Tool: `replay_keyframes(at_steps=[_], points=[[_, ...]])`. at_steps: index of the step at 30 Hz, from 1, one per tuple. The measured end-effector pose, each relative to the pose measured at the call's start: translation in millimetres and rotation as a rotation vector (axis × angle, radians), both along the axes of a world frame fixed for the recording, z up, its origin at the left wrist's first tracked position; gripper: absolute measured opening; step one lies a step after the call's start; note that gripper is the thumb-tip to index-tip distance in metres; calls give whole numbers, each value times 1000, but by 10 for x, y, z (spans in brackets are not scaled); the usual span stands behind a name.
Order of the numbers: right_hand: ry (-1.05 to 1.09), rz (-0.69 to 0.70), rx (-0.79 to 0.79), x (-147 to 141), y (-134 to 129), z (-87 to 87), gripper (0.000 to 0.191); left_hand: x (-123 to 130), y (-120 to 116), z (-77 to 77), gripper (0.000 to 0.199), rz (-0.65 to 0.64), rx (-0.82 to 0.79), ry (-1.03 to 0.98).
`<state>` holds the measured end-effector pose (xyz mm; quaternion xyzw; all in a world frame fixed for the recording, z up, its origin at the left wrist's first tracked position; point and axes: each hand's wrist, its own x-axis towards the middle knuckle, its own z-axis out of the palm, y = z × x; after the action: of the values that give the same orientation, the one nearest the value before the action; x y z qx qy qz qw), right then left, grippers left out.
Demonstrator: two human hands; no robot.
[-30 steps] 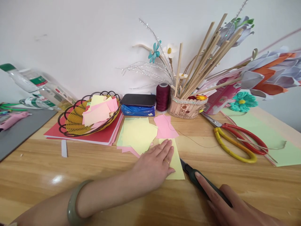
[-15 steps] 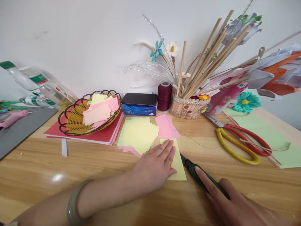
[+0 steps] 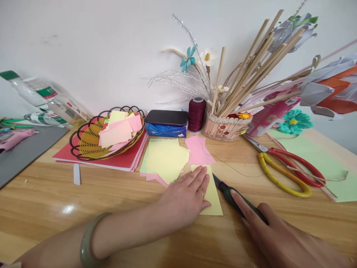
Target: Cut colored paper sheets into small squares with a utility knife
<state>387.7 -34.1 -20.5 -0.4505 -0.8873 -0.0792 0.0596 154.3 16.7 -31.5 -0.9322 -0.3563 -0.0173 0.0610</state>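
Note:
My left hand (image 3: 188, 197) lies flat with its fingers stretched out, pressing on a yellow paper (image 3: 212, 201) on the wooden table. In my right hand (image 3: 267, 232) is a dark green utility knife (image 3: 237, 201), with the index finger laid along its handle. Its dark blade meets the right edge of the yellow paper near the upper part. Just left of my left fingers is a loose stack of yellow paper pieces (image 3: 164, 158), with green and pink ones poking out below. Pink paper pieces (image 3: 199, 149) lie beyond my fingertips.
Scissors (image 3: 287, 171) with red and yellow handles lie at right, beside green paper (image 3: 343, 175). Behind stand a maroon thread spool (image 3: 196, 115), a phone (image 3: 167, 117) on a blue packet, and a stick-filled holder (image 3: 225, 128). A basket (image 3: 86, 145) of paper pieces rests at left.
The knife's tip has shifted slightly up and left along the paper's right edge, the right hand moving with it. My left hand stays in place on the paper. The view has shifted slightly.

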Motion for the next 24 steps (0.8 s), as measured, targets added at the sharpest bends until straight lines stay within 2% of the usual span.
replay_keyframes(at_steps=[12,15,21,24], points=[[-66,31,137,-78,132,69,88,-10,-3,-28,55,-5,16,-9],[-99,28,172,-72,169,68,80,-3,2,-41,56,-10,40,-26],[37,-27,9,-48,243,77,52,-22,11,-34,53,-20,44,-74],[165,-117,-64,5,316,90,44,-65,25,28,44,-72,23,-213]])
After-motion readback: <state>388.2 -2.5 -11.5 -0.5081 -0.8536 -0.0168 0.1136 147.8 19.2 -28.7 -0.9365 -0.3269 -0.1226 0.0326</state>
